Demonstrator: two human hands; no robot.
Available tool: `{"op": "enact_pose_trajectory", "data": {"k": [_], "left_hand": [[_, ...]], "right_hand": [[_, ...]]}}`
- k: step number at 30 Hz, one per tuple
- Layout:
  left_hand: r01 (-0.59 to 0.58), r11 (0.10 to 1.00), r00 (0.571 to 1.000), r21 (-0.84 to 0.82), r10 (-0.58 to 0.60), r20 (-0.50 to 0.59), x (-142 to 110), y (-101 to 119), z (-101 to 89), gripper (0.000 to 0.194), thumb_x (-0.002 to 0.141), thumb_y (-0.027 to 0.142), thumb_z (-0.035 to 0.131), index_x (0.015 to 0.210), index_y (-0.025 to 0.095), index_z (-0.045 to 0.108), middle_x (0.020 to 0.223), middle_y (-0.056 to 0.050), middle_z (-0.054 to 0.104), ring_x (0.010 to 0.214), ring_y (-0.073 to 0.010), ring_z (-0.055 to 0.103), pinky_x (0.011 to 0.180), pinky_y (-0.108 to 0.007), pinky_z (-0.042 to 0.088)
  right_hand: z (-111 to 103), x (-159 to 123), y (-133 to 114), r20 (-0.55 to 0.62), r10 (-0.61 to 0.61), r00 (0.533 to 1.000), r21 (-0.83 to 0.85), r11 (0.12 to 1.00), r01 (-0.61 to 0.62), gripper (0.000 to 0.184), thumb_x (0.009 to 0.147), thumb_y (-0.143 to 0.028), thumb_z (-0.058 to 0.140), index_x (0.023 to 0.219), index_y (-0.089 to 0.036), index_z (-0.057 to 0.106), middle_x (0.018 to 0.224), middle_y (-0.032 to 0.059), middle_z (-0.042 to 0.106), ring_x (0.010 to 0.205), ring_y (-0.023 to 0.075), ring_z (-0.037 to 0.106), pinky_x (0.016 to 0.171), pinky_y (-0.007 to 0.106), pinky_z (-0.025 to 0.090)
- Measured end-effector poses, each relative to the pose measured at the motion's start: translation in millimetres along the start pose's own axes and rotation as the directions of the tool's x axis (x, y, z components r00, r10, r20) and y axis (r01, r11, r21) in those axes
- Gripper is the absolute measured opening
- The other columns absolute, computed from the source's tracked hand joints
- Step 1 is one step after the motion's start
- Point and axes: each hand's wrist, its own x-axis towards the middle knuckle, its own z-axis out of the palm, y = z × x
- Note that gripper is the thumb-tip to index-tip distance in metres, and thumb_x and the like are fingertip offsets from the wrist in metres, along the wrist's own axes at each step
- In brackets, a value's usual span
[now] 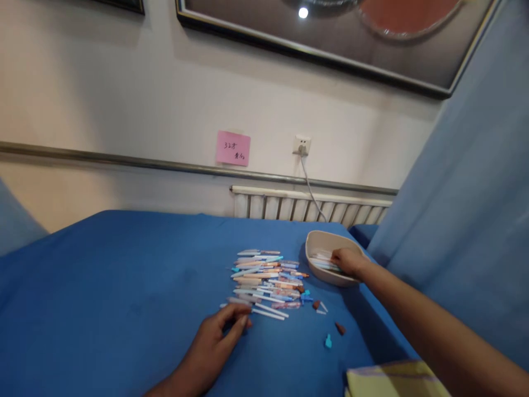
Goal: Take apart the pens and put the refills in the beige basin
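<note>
Right hand (pixel 347 261) dips inside the beige bin (pixel 324 238), and I can't tell whether it grips any of the pens there (pixel 324 264). Left of the bin, I see many laid-out pens (pixel 264 275), roughly aligned, with the left hand (pixel 219 333) half-curled at their near end, its hold unclear. Pens remain in the bin; small pieces (pixel 328 342) lie unsorted before it.

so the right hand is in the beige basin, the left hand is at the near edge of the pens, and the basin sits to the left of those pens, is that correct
No, the beige basin sits to the right of the pens, as the head view shows. The right hand is in it and the left hand is at the pens' near edge, as said.
</note>
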Motion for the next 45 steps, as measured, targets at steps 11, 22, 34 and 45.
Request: {"op": "enact_pose_trajectory", "data": {"k": [11,22,34,45], "left_hand": [[-0.050,0.995,0.965,0.092,0.072,-0.252,14.6,-22.7,-23.3,0.024,0.086,0.035,0.050,0.098,0.019,0.063,0.087,-0.003,0.072,0.085,-0.0198,0.065,0.081,-0.030,0.048],[-0.338,0.792,0.936,0.509,0.225,0.271,6.4,-4.2,-32.1,0.015,0.088,0.020,0.049,0.094,0.022,0.063,0.095,-0.003,0.065,0.088,-0.0201,0.056,0.081,-0.032,0.041],[-0.301,0.748,0.947,0.591,0.162,0.277,0.9,1.7,-22.7,0.007,0.086,0.021,0.055,0.089,0.021,0.061,0.095,-0.004,0.059,0.090,-0.0221,0.051,0.077,-0.032,0.039],[-0.015,0.963,0.989,0.268,0.053,-0.136,4.6,-4.9,-60.8,0.025,0.090,0.038,0.047,0.097,0.017,0.057,0.087,-0.003,0.063,0.081,-0.0189,0.059,0.076,-0.029,0.045]], "right_hand": [[-33.4,-33.4,-24.9,-0.231,-0.039,0.972,-0.012,0.999,0.037,0.028,0.092,-0.027,0.042,0.107,-0.014,0.062,0.113,0.0147,0.063,0.102,0.0255,0.058,0.081,0.033,0.041],[8.2,-133.3,-145.1,-0.259,-0.332,0.907,0.398,0.819,0.413,0.018,0.088,-0.024,0.048,0.093,-0.020,0.065,0.093,0.0058,0.068,0.086,0.0185,0.061,0.075,0.025,0.042],[32.3,-120.6,-169.1,-0.120,-0.485,0.866,-0.048,0.875,0.483,0.026,0.084,-0.008,0.044,0.097,-0.016,0.064,0.095,0.0114,0.065,0.093,0.0250,0.058,0.081,0.032,0.040],[33.3,-122.4,-142.1,-0.098,-0.442,0.891,0.068,0.891,0.449,0.035,0.082,-0.005,0.042,0.107,-0.019,0.063,0.103,0.0117,0.065,0.097,0.0253,0.059,0.083,0.034,0.041]]}}
